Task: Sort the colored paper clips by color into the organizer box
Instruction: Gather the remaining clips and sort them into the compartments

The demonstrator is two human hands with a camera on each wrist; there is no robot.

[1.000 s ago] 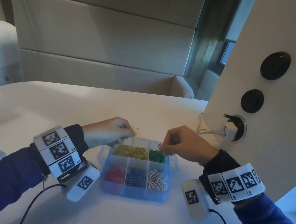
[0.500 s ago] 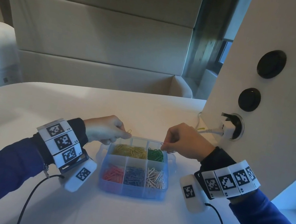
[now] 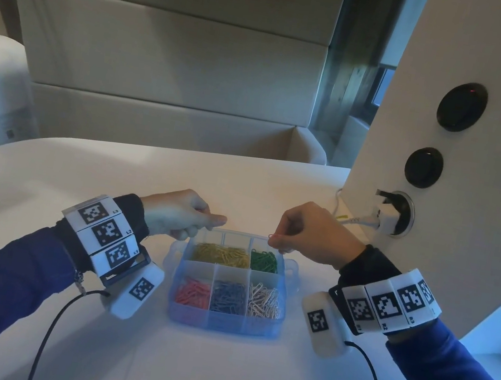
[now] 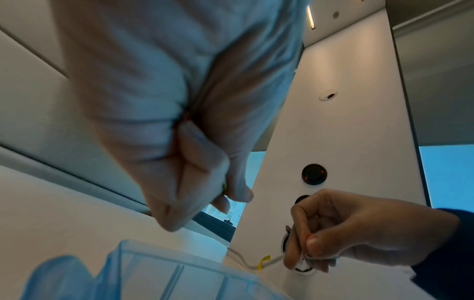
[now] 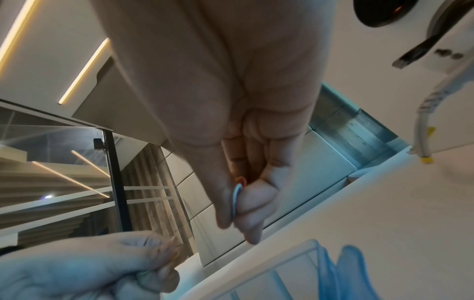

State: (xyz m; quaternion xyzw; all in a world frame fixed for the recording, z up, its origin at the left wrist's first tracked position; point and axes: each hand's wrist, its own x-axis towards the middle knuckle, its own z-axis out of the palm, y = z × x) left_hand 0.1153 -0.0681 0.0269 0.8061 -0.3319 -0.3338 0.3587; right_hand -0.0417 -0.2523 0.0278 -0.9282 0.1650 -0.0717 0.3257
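Note:
The clear blue organizer box [image 3: 223,325] holds yellow clips [image 3: 221,254], green clips [image 3: 264,260], red clips [image 3: 193,292], blue clips [image 3: 228,298] and white clips [image 3: 264,301], each in its own compartment. My left hand [image 3: 216,220] hovers curled at the box's far left corner; a green clip [image 4: 224,186] shows between its thumb and fingers. Over the far right corner my right hand [image 3: 274,241] pinches a red clip [image 3: 275,236]. The right wrist view also shows a pale blue clip [image 5: 237,199] in that pinch.
A white pillar [image 3: 472,192] with two black round buttons stands to the right; a white plug [image 3: 387,219] and its cable sit in the pillar's socket just behind my right hand. Wrist-camera cables trail over the white table [image 3: 114,168] near me.
Both hands have drawn apart, away from the box's middle. The yellowish clip seen at my left fingertips is now hidden under the thumb. A red clip now shows at my right fingertips.

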